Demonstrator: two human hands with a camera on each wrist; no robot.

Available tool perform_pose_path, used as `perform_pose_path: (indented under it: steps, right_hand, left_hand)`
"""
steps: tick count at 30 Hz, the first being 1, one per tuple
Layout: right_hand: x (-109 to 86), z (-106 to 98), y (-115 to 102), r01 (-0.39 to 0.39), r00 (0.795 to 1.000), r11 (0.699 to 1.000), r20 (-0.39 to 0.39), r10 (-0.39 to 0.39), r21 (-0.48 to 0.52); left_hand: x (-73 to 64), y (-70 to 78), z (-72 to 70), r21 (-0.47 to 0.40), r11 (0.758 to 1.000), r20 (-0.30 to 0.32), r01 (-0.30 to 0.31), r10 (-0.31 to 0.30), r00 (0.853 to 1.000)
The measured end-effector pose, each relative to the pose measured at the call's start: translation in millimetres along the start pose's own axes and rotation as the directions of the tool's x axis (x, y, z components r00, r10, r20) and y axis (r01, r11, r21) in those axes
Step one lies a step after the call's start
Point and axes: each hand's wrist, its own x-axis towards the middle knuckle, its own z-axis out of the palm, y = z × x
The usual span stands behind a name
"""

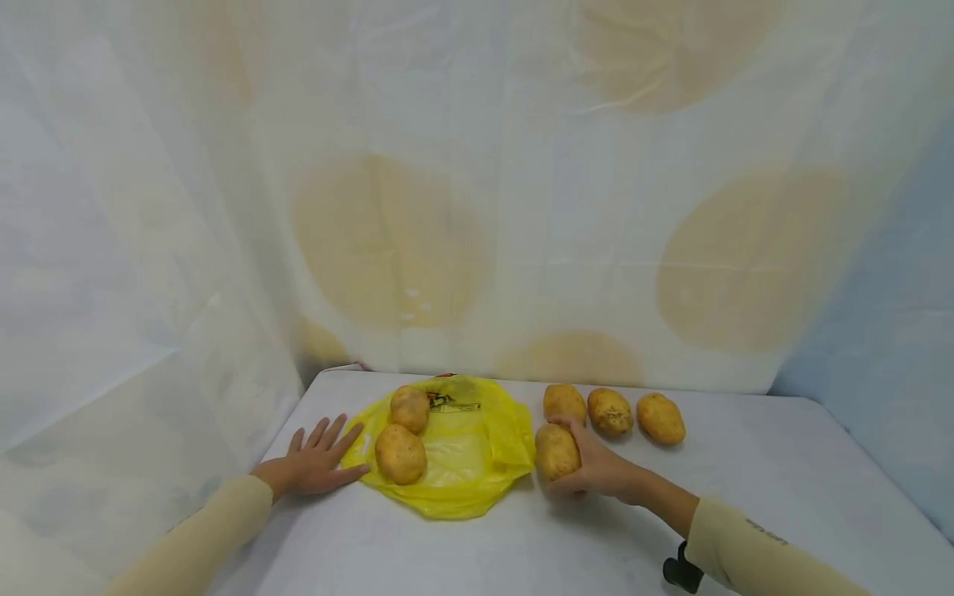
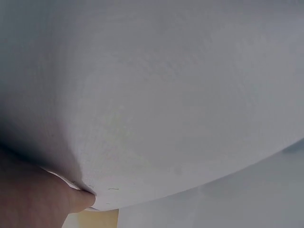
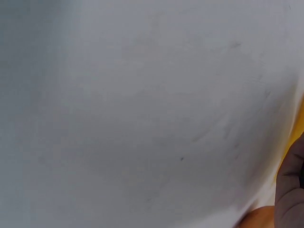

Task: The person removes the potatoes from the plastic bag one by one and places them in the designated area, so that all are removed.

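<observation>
A yellow plastic bag [image 1: 455, 459] lies spread flat in the head view, with two potatoes on its left part, a smaller one [image 1: 410, 409] behind a larger one [image 1: 400, 454]. My left hand [image 1: 316, 463] rests palm down with fingers spread, its fingertips right at the bag's left edge. Just off the bag's right edge, my right hand [image 1: 596, 468] grips another potato [image 1: 556, 451] between thumb and fingers. Only part of the left hand [image 2: 42, 199] shows in the left wrist view. In the right wrist view the right hand [image 3: 289, 185] is cut off by the frame's edge.
Behind the right hand stands a row of three potatoes: left [image 1: 564, 402], middle [image 1: 610, 412] and right [image 1: 660, 419]. All rest on a white-covered table [image 1: 417, 555]. A pale curtain with tan circles [image 1: 522, 207] hangs along the back and sides.
</observation>
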Motion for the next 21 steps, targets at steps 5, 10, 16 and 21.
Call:
perform_pose_path:
  steps: [5, 10, 16, 21]
  right_hand:
    - [0.9, -9.3, 2.6, 0.011, 1.000, 1.000, 0.023, -0.010, -0.011]
    - [3.1, -13.9, 3.9, 0.037, 0.999, 0.994, 0.006, -0.036, -0.107]
    - [3.6, -14.5, 14.8, 0.068, 0.998, 0.978, 0.004, -0.068, -0.196]
    - [4.7, -11.7, 24.6, 0.124, 0.992, 0.963, 0.020, -0.123, -0.239]
  left_hand:
    - [2.9, 0.5, -3.2, 0.001, 1.000, -0.004, 0.011, -0.011, 1.000]
    - [8.5, -1.6, -2.1, 0.019, 1.000, -0.044, 0.004, -0.004, 0.999]
    - [2.5, 3.3, -4.4, -0.018, 0.999, -0.028, -0.029, 0.028, 0.999]
    - [-2.1, 1.9, 0.1, -0.030, 0.999, -0.028, -0.030, 0.030, 0.999]
